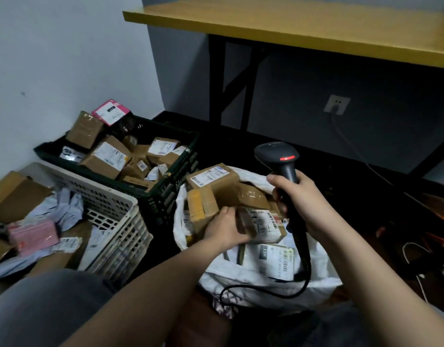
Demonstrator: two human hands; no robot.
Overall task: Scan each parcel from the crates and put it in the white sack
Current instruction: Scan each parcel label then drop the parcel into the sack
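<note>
The white sack [253,281] sits open on the floor at centre, filled with several taped cardboard parcels. My left hand [224,227] grips a small brown labelled parcel [262,225] inside the sack's mouth. My right hand [300,204] holds a black barcode scanner [278,156] upright above the sack, its red light showing and its cable trailing down. A dark green crate [176,171] at the back left holds several parcels. A white crate [115,209] at the left holds cardboard, white mailers and a pink packet [34,235].
A yellow-topped table [303,26] on black legs stands behind the sack. A wall socket [337,104] with a cable is under it. Loose cables lie on the floor at the right. My grey-clad knee [45,309] fills the lower left.
</note>
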